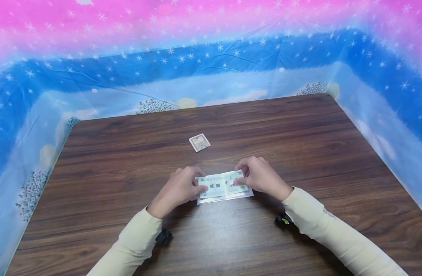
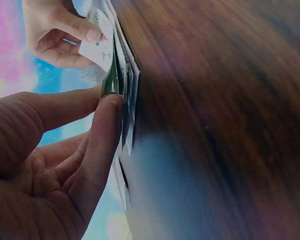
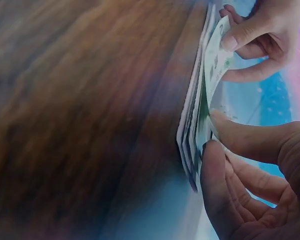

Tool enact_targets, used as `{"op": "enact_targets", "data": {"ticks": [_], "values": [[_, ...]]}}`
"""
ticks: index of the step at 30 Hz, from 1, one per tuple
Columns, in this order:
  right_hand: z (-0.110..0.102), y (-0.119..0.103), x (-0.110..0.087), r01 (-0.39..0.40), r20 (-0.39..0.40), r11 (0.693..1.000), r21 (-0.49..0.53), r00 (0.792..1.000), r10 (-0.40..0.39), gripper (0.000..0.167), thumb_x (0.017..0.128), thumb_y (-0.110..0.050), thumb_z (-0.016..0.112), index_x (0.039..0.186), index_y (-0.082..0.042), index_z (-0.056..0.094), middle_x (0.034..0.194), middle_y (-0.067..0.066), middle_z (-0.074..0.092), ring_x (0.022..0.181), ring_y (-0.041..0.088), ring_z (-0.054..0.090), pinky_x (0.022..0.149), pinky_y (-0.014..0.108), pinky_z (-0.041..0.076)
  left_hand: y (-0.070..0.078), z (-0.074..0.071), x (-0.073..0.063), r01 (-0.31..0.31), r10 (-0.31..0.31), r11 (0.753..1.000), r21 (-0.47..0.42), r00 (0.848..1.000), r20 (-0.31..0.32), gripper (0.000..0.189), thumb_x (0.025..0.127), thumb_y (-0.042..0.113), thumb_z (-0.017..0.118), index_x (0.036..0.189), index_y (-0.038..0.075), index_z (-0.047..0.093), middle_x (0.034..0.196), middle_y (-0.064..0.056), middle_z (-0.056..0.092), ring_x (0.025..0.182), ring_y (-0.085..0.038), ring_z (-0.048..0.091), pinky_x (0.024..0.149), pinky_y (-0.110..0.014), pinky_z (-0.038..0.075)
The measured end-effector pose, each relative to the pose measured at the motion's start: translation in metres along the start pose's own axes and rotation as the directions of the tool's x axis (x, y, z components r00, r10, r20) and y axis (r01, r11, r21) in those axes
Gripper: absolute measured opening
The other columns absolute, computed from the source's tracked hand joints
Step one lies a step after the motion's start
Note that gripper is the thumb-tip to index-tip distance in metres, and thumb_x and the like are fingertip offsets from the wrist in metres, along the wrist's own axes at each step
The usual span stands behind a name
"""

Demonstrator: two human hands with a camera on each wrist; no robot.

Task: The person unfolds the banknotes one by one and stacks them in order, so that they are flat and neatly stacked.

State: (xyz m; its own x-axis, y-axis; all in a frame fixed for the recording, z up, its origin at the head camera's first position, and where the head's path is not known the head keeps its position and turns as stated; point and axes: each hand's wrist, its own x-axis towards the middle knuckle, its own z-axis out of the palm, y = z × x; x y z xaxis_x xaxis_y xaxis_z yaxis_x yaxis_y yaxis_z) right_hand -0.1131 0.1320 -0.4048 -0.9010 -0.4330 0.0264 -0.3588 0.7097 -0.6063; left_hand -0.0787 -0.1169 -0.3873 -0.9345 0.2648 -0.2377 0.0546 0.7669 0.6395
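Observation:
A pale green banknote [image 1: 219, 182] spans between my two hands in the head view. My left hand [image 1: 178, 188] pinches its left end between thumb and fingers, and my right hand [image 1: 262, 176] pinches the right end. Below the note lies a small stack of banknotes [image 1: 228, 197], its front edge showing past the green one. Both wrist views show the stack side-on; the green note [image 3: 215, 60] bends slightly at its top, and several layers [image 3: 187, 130] lie under it. How many notes are in the stack is hard to tell.
Farther back on the dark wooden table [image 1: 287, 130] lies a small square brown-and-white printed paper [image 1: 199, 142], apparently folded. A pink and blue snowflake cloth [image 1: 183, 57] hangs around the table's far and side edges. A dark device [image 1: 164, 237] sits at the left wrist.

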Motion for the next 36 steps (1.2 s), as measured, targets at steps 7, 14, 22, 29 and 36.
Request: {"op": "enact_targets", "data": {"ticks": [7,14,22,29,36], "values": [[0.003,0.000,-0.001,-0.015,-0.018,0.997,-0.074,1.000,0.014,0.041,0.074,-0.023,0.093,0.103,-0.002,0.073,0.073,-0.001,0.063,0.062,0.011,0.055,0.058,0.029,0.048,-0.001,0.005,0.002,0.012,-0.010,0.998,0.057,1.000,-0.025,0.043,0.085,0.015,0.083,0.124,0.004,0.067,0.070,0.000,0.065,0.049,-0.014,0.059,0.043,-0.026,0.048],[-0.002,-0.001,-0.001,-0.018,-0.060,0.990,-0.136,0.998,0.010,0.051,0.072,-0.031,0.094,0.108,-0.004,0.070,0.082,0.003,0.061,0.070,0.016,0.053,0.057,0.028,0.044,-0.001,0.001,0.003,-0.054,0.068,0.988,0.142,0.993,-0.098,0.049,0.084,0.022,0.084,0.127,0.004,0.066,0.084,-0.005,0.071,0.068,-0.014,0.063,0.057,-0.031,0.053],[-0.020,-0.002,0.014,-0.044,-0.083,0.999,-0.017,0.996,0.043,0.043,0.084,-0.026,0.086,0.113,-0.002,0.067,0.094,0.009,0.068,0.082,0.022,0.065,0.075,0.041,0.053,0.001,-0.021,0.012,-0.112,0.154,0.974,0.199,0.966,-0.208,0.038,0.097,0.023,0.070,0.127,0.000,0.065,0.101,-0.013,0.073,0.089,-0.024,0.069,0.080,-0.047,0.056],[-0.025,0.001,0.034,-0.112,0.023,0.979,0.171,0.994,0.110,0.048,0.088,-0.024,0.081,0.123,0.003,0.064,0.111,0.015,0.071,0.098,0.028,0.069,0.090,0.045,0.056,-0.001,-0.026,0.031,-0.146,0.189,0.942,0.302,0.975,-0.117,0.043,0.104,0.017,0.056,0.139,-0.007,0.053,0.138,-0.025,0.056,0.128,-0.037,0.054,0.108,-0.053,0.045],[-0.019,0.009,0.053,-0.243,0.155,0.869,0.431,0.969,0.195,0.052,0.090,-0.017,0.078,0.133,0.005,0.058,0.125,0.019,0.065,0.104,0.028,0.067,0.088,0.038,0.060,-0.012,-0.027,0.051,-0.191,0.222,0.898,0.397,0.975,-0.033,0.046,0.105,0.012,0.048,0.144,-0.012,0.045,0.155,-0.031,0.035,0.144,-0.044,0.034,0.120,-0.053,0.030]]}}
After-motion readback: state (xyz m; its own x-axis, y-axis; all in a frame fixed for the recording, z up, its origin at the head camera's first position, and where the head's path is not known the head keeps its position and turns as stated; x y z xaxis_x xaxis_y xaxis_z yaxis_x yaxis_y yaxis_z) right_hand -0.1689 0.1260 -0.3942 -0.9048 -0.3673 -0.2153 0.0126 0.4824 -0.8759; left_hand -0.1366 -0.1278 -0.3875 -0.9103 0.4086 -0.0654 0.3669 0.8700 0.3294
